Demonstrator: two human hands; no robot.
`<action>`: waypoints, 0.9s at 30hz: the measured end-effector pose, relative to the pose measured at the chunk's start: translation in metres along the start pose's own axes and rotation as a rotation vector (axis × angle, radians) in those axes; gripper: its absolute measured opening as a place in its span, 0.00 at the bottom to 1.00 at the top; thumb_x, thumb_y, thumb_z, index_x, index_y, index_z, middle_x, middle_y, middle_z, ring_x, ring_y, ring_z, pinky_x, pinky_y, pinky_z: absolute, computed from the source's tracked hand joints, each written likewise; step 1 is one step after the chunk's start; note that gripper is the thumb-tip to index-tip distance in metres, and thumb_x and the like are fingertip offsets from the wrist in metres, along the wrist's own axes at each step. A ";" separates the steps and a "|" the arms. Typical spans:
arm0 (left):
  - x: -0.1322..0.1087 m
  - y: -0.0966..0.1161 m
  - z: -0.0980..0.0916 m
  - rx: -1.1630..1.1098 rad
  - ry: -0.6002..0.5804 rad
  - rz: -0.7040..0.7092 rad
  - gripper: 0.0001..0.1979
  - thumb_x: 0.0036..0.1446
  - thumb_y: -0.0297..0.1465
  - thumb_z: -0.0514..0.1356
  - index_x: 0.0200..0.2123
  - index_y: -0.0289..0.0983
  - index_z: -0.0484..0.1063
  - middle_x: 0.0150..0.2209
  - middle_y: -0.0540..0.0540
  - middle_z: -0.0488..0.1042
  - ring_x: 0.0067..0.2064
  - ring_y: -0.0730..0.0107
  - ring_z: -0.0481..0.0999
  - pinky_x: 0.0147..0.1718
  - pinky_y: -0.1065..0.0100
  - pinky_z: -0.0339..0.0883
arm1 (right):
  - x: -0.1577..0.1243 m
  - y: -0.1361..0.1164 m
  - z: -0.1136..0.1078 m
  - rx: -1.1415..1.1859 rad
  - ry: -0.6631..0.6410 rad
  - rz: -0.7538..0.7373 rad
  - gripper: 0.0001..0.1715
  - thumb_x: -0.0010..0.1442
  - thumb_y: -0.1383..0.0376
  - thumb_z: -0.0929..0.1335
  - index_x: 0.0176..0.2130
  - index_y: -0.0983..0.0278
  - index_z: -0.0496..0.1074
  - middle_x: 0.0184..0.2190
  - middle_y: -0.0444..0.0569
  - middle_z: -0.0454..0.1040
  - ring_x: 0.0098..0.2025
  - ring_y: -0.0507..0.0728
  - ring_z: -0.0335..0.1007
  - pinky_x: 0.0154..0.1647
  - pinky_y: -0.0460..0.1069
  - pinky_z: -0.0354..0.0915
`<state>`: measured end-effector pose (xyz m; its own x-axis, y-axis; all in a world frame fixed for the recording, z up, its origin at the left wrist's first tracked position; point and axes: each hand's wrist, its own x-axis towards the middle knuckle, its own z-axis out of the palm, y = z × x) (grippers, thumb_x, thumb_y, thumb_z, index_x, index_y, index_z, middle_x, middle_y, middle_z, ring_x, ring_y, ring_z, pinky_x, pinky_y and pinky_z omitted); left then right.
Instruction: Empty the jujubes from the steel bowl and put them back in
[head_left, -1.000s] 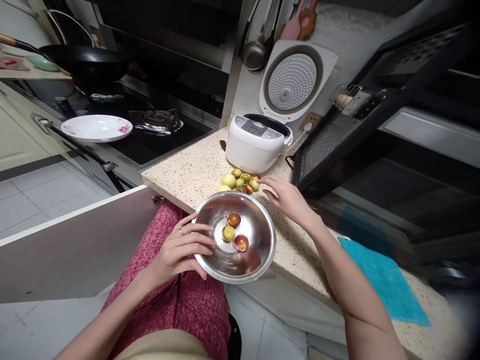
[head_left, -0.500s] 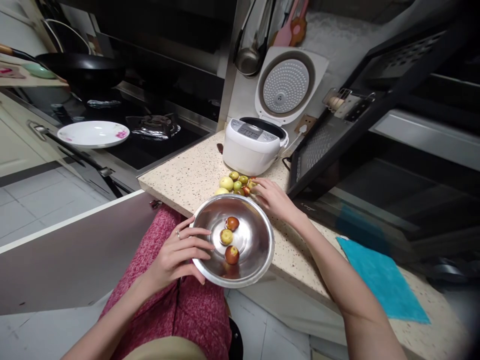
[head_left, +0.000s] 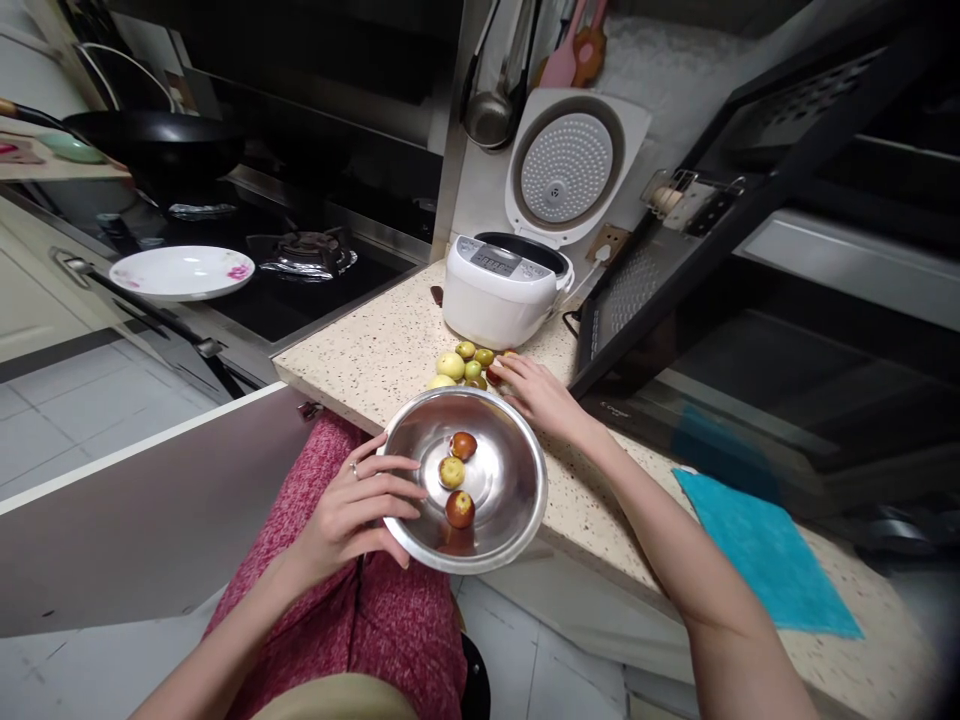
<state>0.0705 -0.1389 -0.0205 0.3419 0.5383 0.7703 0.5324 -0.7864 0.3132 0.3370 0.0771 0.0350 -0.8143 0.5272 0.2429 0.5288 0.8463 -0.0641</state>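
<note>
My left hand (head_left: 358, 505) grips the left rim of a stainless steel bowl (head_left: 525, 500), fingers over the inside and thumb by the outer edge. The bowl is tilted towards me at the counter's front edge. Inside it lie three jujubes: a brown one (head_left: 463, 446), a yellowish one (head_left: 451, 472) and a red-brown one (head_left: 460, 509). Beyond the bowl, a cluster of green and brown jujubes (head_left: 473, 370) rests on the counter. Over the cluster's right side, my right hand (head_left: 544, 400) has its fingers curled round a jujube, mostly hidden beneath them.
A white rice cooker (head_left: 499, 295) with its lid up stands behind the jujubes. To the right are a dark oven (head_left: 712, 400) and a blue cloth (head_left: 772, 550). At left, a floral plate (head_left: 180, 272) and a wok (head_left: 157, 140) sit on the stove; a cabinet door (head_left: 150, 510) hangs open.
My right hand has shifted slightly left over the cluster, covering jujubes that showed before. My left hand still holds the bowl, and the three jujubes inside lie nearly as before.
</note>
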 end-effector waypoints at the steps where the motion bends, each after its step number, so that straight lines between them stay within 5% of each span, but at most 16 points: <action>1: 0.000 0.000 0.000 0.002 -0.002 -0.003 0.19 0.63 0.49 0.59 0.38 0.39 0.78 0.41 0.49 0.84 0.53 0.62 0.80 0.70 0.50 0.52 | 0.000 0.000 0.001 -0.008 -0.009 -0.003 0.23 0.66 0.70 0.64 0.59 0.64 0.69 0.65 0.60 0.65 0.67 0.68 0.57 0.64 0.66 0.61; 4: 0.000 0.000 0.000 0.000 -0.005 -0.005 0.19 0.63 0.49 0.59 0.38 0.39 0.78 0.41 0.49 0.84 0.53 0.62 0.80 0.70 0.52 0.53 | 0.001 0.001 0.001 -0.010 -0.023 -0.014 0.14 0.67 0.69 0.64 0.50 0.65 0.74 0.59 0.60 0.71 0.63 0.68 0.63 0.61 0.64 0.63; 7: 0.000 0.000 -0.001 -0.010 -0.004 0.000 0.19 0.63 0.48 0.60 0.39 0.38 0.78 0.41 0.49 0.84 0.54 0.63 0.79 0.70 0.53 0.52 | 0.001 0.004 0.002 0.003 0.021 0.015 0.18 0.68 0.69 0.63 0.55 0.64 0.71 0.56 0.59 0.73 0.60 0.66 0.66 0.61 0.63 0.63; 11: -0.001 0.000 0.000 -0.011 0.001 -0.007 0.19 0.63 0.49 0.60 0.39 0.38 0.78 0.41 0.49 0.84 0.54 0.63 0.79 0.70 0.53 0.53 | -0.001 0.010 0.009 -0.003 0.030 0.045 0.26 0.68 0.70 0.61 0.64 0.63 0.63 0.63 0.58 0.68 0.67 0.66 0.59 0.65 0.64 0.59; 17: -0.001 -0.001 0.001 -0.016 0.004 -0.021 0.19 0.63 0.49 0.60 0.39 0.39 0.78 0.41 0.49 0.84 0.53 0.63 0.80 0.69 0.51 0.54 | 0.000 0.014 0.011 0.002 0.056 0.002 0.16 0.66 0.69 0.63 0.53 0.64 0.71 0.56 0.59 0.73 0.63 0.67 0.63 0.64 0.63 0.60; 20: 0.000 -0.001 0.000 -0.012 0.001 -0.005 0.20 0.62 0.49 0.59 0.38 0.38 0.78 0.41 0.49 0.83 0.53 0.63 0.79 0.70 0.53 0.53 | 0.001 0.012 0.013 0.028 0.062 -0.024 0.18 0.65 0.70 0.64 0.55 0.63 0.69 0.56 0.58 0.72 0.63 0.66 0.62 0.63 0.62 0.60; 27: 0.000 -0.001 0.000 -0.013 -0.011 -0.003 0.19 0.63 0.48 0.59 0.39 0.38 0.77 0.42 0.49 0.83 0.54 0.64 0.78 0.70 0.55 0.52 | 0.002 0.006 0.019 -0.046 0.019 -0.007 0.13 0.69 0.69 0.63 0.51 0.66 0.71 0.46 0.57 0.75 0.50 0.64 0.68 0.51 0.58 0.64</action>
<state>0.0695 -0.1382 -0.0209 0.3489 0.5440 0.7631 0.5232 -0.7886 0.3230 0.3337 0.0845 0.0172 -0.8136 0.5193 0.2614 0.5339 0.8453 -0.0174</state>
